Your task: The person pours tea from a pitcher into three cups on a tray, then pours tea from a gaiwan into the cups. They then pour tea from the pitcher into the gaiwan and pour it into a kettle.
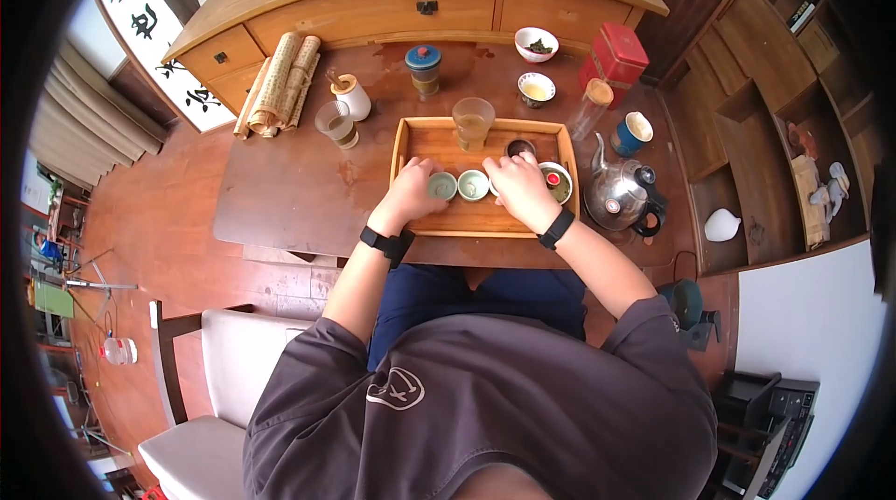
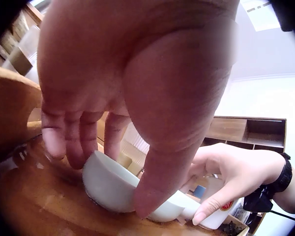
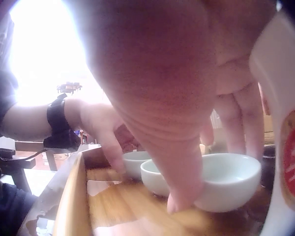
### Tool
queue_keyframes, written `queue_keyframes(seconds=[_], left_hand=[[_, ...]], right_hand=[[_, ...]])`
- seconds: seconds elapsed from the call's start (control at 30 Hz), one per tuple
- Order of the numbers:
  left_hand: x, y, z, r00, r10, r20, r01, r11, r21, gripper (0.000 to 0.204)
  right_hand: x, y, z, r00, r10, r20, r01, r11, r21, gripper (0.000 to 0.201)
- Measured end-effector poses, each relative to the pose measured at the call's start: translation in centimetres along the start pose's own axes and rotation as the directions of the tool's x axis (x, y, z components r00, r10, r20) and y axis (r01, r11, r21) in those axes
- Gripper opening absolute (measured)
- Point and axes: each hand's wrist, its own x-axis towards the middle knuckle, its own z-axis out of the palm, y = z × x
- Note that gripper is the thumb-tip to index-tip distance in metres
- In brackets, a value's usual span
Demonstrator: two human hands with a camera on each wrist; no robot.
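Three pale green teacups stand in a row on a wooden tray [image 1: 471, 218]. My left hand [image 1: 415, 190] grips the left teacup [image 2: 105, 184], thumb on its near side and fingers spread along the far side. At the other end of the row my right hand [image 1: 523, 187] holds the right teacup [image 3: 228, 184] by its sides, its thumb low against the wall. Between the hands is the middle teacup [image 1: 473, 185], with a little pale liquid showing inside. A white vessel with a red emblem [image 3: 294, 152] stands close beside my right hand.
On the tray are a glass pitcher [image 1: 474, 124] of tea and a small dark cup [image 1: 521, 148]. A steel kettle [image 1: 618, 194], glass jar [image 1: 592, 110] and blue cup [image 1: 632, 133] stand to the right. Bamboo scrolls [image 1: 280, 90] and a glass [image 1: 336, 125] sit left.
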Motion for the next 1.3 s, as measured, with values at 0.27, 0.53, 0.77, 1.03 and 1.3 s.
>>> queue_keyframes(seconds=[0.27, 0.53, 0.77, 1.03, 1.3], left_hand=[[0.0, -0.1, -0.1, 1.000, -0.005, 0.016, 0.005, 1.000, -0.015, 0.064], [-0.2, 1.3, -2.4, 0.999, -0.018, 0.047, 0.019, 0.999, -0.029, 0.074], [-0.4, 0.6, -3.6, 0.998, -0.052, -0.025, 0.045, 0.972, -0.231, 0.049], [-1.0, -0.4, -2.0, 0.992, -0.010, -0.122, -0.023, 0.965, -0.259, 0.038], [-1.0, -1.2, -2.0, 0.995, -0.020, -0.100, -0.008, 0.964, -0.267, 0.035]], right_hand=[[-0.3, 0.0, 0.6, 1.000, 0.004, 0.012, -0.004, 0.999, 0.043, 0.046], [-2.2, -0.3, -4.3, 0.993, 0.077, -0.091, -0.053, 0.969, 0.241, 0.061], [-6.3, 2.0, -5.1, 0.869, 0.452, -0.201, -0.328, 0.831, 0.450, 0.088], [-8.4, 2.4, -1.0, 0.839, 0.492, -0.233, -0.249, 0.728, 0.638, 0.078], [-6.2, 3.0, -3.4, 0.812, 0.448, -0.374, -0.134, 0.767, 0.627, 0.062]])
